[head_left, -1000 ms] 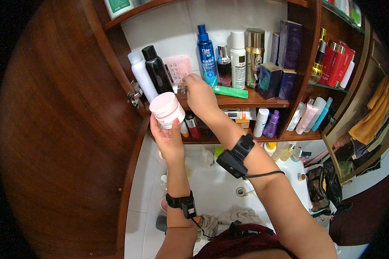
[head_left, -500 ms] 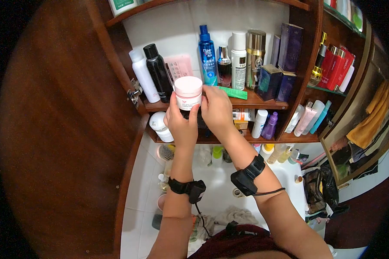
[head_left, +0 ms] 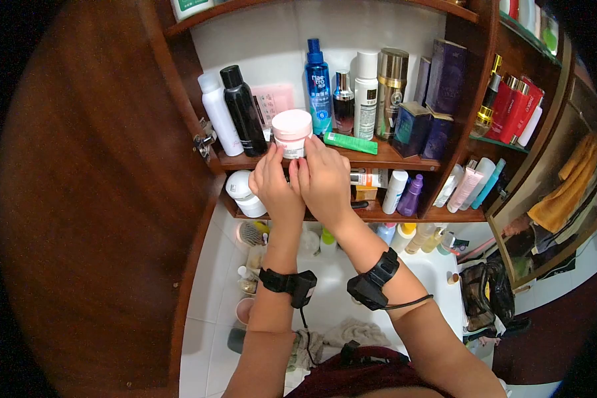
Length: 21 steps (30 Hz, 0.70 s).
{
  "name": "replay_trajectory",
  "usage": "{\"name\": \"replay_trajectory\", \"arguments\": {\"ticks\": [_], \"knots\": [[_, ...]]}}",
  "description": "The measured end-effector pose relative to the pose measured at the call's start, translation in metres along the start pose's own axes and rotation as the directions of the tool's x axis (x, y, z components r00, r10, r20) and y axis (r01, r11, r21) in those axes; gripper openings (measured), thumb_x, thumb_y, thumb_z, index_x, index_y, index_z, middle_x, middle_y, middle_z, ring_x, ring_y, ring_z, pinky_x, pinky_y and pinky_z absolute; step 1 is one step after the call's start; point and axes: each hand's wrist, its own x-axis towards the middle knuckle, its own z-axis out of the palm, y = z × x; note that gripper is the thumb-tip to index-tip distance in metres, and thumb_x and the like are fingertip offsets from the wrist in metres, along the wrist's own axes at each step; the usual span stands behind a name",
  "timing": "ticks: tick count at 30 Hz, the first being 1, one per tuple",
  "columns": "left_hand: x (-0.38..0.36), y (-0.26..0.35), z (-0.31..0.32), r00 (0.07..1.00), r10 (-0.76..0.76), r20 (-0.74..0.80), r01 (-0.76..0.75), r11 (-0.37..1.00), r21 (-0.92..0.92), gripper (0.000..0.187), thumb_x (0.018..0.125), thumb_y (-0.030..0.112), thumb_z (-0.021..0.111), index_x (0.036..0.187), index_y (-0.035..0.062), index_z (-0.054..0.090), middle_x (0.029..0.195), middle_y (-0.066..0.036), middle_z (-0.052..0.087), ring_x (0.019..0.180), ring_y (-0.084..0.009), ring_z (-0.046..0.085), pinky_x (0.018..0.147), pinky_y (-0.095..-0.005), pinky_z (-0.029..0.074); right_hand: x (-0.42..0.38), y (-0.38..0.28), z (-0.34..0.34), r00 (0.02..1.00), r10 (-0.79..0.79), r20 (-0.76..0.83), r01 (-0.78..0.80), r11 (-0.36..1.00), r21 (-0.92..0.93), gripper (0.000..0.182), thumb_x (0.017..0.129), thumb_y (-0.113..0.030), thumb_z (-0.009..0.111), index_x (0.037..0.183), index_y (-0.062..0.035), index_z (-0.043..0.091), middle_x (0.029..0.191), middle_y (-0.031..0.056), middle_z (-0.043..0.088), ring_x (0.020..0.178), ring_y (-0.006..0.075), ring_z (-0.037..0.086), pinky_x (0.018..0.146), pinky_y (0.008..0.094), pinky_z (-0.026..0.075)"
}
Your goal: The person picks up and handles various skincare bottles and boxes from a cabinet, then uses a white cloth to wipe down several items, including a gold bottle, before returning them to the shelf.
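Observation:
A pink-lidded cream jar (head_left: 292, 129) stands upright at the front of the middle shelf, its label facing me. My left hand (head_left: 277, 179) is closed at the jar's lower left, fingers curled by the base and thumb in front. On the other side, my right hand (head_left: 324, 176) has its fingertips against the jar's right side, with the thumb low at the front. A green tube (head_left: 351, 143) lies just right of the jar. Behind it are a pink packet (head_left: 275, 99) and a blue spray bottle (head_left: 319, 89). The black spray can (head_left: 242, 113) is to its left.
An open wooden door (head_left: 99, 199) fills the left side. More bottles and dark blue boxes (head_left: 412, 126) line the shelf at right. Below it, a white round-topped container (head_left: 245, 194) and a purple bottle (head_left: 411, 196) stand on the lower shelf, above a white sink (head_left: 331, 302).
The jar has moved slightly up and back onto the shelf. Both hands have slid lower on it and come closer together, uncovering more of the green tube.

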Motion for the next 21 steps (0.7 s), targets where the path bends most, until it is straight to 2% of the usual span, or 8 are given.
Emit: {"name": "replay_trajectory", "arguments": {"ticks": [4, 6, 9, 11, 14, 17, 21], "knots": [[-0.002, -0.002, 0.006, 0.997, 0.077, 0.009, -0.078, 0.992, 0.102, 0.043, 0.084, 0.018, 0.061, 0.124, 0.0007, 0.057, 0.122, -0.014, 0.059, 0.113, -0.0308, 0.052, 0.099, -0.0458, 0.030, -0.003, 0.003, 0.001, 0.999, -0.021, 0.029, 0.021, 1.000, 0.019, 0.025, 0.078, -0.011, 0.062, 0.099, 0.0010, 0.064, 0.110, 0.0170, 0.062, 0.096, 0.0297, 0.058, 0.082, 0.0426, 0.041], [-0.001, 0.000, 0.005, 0.997, 0.074, 0.018, -0.075, 0.994, 0.083, 0.044, 0.085, 0.018, 0.060, 0.125, 0.0009, 0.056, 0.125, -0.016, 0.057, 0.113, -0.0316, 0.051, 0.099, -0.0462, 0.030, -0.003, 0.003, -0.008, 0.998, -0.018, 0.062, 0.015, 0.999, 0.049, 0.021, 0.077, -0.012, 0.062, 0.096, -0.0022, 0.065, 0.110, 0.0145, 0.062, 0.098, 0.0290, 0.057, 0.084, 0.0421, 0.040], [0.001, 0.010, -0.003, 0.998, 0.053, 0.044, -0.054, 0.998, 0.012, 0.044, 0.085, 0.017, 0.060, 0.126, 0.0028, 0.055, 0.130, -0.015, 0.054, 0.115, -0.0315, 0.050, 0.099, -0.0462, 0.029, -0.004, 0.018, -0.026, 0.997, 0.031, 0.073, -0.030, 0.999, -0.015, 0.019, 0.077, -0.012, 0.063, 0.095, -0.0059, 0.066, 0.108, 0.0110, 0.063, 0.099, 0.0282, 0.056, 0.085, 0.0418, 0.040], [0.000, 0.014, -0.004, 0.995, 0.068, 0.072, -0.069, 0.998, 0.009, 0.044, 0.085, 0.017, 0.061, 0.127, 0.0041, 0.055, 0.133, -0.014, 0.052, 0.116, -0.0312, 0.050, 0.100, -0.0465, 0.029, 0.001, 0.029, -0.038, 0.996, 0.068, 0.052, -0.059, 0.986, -0.156, 0.023, 0.080, -0.013, 0.064, 0.101, -0.0059, 0.066, 0.107, 0.0102, 0.064, 0.100, 0.0292, 0.056, 0.085, 0.0412, 0.040], [-0.004, 0.017, -0.002, 0.987, 0.104, 0.122, -0.111, 0.992, 0.053, 0.046, 0.085, 0.018, 0.061, 0.128, 0.0048, 0.054, 0.138, -0.015, 0.047, 0.120, -0.0315, 0.046, 0.101, -0.0484, 0.026, 0.002, 0.043, -0.047, 0.986, 0.116, 0.119, -0.069, 0.938, -0.340, 0.036, 0.078, -0.024, 0.068, 0.107, -0.0041, 0.062, 0.113, 0.0117, 0.062, 0.106, 0.0299, 0.052, 0.091, 0.0438, 0.036], [-0.006, 0.018, 0.003, 0.984, 0.112, 0.136, -0.125, 0.987, 0.099, 0.048, 0.084, 0.019, 0.062, 0.130, 0.0052, 0.053, 0.141, -0.016, 0.043, 0.121, -0.0338, 0.045, 0.101, -0.0491, 0.027, 0.005, 0.045, -0.061, 0.979, 0.053, 0.195, 0.019, 0.936, -0.351, 0.029, 0.079, -0.015, 0.064, 0.105, -0.0043, 0.063, 0.108, 0.0112, 0.062, 0.107, 0.0295, 0.052, 0.093, 0.0447, 0.035], [-0.010, 0.023, 0.005, 0.985, 0.092, 0.146, -0.101, 0.994, 0.050, 0.051, 0.083, 0.021, 0.063, 0.131, 0.0066, 0.052, 0.145, -0.017, 0.039, 0.123, -0.0382, 0.042, 0.101, -0.0513, 0.027, 0.007, 0.048, -0.066, 0.969, 0.059, 0.241, 0.009, 0.963, -0.270, 0.027, 0.077, -0.004, 0.058, 0.103, -0.0058, 0.064, 0.098, 0.0109, 0.061, 0.104, 0.0290, 0.053, 0.093, 0.0440, 0.037]]}}
